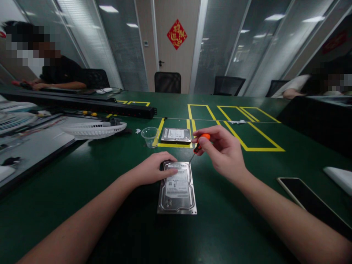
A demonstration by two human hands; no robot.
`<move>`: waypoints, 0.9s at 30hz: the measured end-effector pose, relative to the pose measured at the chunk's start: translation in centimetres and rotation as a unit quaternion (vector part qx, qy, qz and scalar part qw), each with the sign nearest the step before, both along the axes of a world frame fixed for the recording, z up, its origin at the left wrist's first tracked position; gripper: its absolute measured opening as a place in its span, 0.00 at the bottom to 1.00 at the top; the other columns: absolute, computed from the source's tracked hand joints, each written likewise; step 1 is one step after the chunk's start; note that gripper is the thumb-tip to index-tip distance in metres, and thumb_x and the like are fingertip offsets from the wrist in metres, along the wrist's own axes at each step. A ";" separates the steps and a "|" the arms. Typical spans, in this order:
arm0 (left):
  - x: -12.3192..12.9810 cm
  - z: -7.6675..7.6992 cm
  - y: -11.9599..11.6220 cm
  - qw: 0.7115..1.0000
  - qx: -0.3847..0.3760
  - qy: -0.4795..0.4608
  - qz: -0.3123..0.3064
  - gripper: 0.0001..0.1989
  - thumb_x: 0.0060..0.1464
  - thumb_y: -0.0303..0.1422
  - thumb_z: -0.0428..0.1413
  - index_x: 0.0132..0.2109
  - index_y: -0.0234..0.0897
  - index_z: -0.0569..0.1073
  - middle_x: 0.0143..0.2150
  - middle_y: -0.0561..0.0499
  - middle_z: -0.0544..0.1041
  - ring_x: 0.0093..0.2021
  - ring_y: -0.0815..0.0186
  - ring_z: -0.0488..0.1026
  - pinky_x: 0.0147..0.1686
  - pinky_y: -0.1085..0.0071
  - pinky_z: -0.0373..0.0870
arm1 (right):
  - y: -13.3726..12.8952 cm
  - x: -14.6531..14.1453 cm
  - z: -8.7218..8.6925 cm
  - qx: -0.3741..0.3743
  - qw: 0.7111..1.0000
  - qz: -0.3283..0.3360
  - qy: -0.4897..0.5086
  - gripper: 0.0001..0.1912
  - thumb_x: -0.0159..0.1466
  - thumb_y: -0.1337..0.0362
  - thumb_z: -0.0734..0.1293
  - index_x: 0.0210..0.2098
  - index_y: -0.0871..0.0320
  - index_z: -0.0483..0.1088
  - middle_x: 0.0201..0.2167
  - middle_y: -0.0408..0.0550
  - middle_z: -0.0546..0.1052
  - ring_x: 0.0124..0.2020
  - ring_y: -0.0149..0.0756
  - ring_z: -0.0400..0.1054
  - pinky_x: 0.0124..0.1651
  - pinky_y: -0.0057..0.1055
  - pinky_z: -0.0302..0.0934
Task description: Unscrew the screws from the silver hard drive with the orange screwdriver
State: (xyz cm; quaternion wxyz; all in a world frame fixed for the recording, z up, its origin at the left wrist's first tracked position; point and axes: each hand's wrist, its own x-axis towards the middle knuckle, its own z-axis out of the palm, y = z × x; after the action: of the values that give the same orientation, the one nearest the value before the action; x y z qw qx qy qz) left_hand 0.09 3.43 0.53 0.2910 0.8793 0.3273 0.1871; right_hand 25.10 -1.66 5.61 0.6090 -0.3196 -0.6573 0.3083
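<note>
Pinching an orange-handled screwdriver point(205, 137) in the closed right grip point(224, 152), clasping the hard drive point(177, 187), nearer and leftward of it, in the left grip point(154, 168), seemingly working at the far corner, needing steady alignment next.

You're seeing shiny metal on your hard drive point(179, 200) — its label point(176, 183) papery, the cup point(150, 140) smooth clear plastic.

The silver hard drive point(177, 188) (label up) lies flat under a tilted screwdriver point(197, 148).
</note>
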 end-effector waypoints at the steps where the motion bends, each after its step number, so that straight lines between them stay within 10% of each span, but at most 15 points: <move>1: 0.0 0.0 0.0 1.000 0.000 0.000 0.000 0.15 0.66 0.41 0.63 0.55 0.40 0.80 0.54 0.45 0.82 0.53 0.54 0.79 0.55 0.57 0.74 | 0.0 0.0 0.0 0.000 1.000 0.000 0.003 0.08 0.69 0.60 0.75 0.45 0.55 0.77 0.44 0.49 0.82 0.35 0.33 0.79 0.32 0.28 0.80; 27: -0.1 -0.1 -0.1 1.000 -0.003 0.000 0.000 0.15 0.66 0.42 0.63 0.55 0.40 0.80 0.54 0.45 0.83 0.53 0.54 0.79 0.54 0.58 0.74 | 0.1 0.3 -0.2 0.001 1.000 0.007 -0.015 0.08 0.73 0.59 0.71 0.47 0.55 0.79 0.41 0.48 0.81 0.37 0.35 0.79 0.32 0.30 0.79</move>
State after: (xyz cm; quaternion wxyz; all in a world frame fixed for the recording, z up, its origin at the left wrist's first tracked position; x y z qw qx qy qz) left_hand -0.06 3.35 0.40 0.2935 0.8784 0.3278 0.1864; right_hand 25.43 -1.53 5.41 0.5974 -0.3189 -0.6689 0.3067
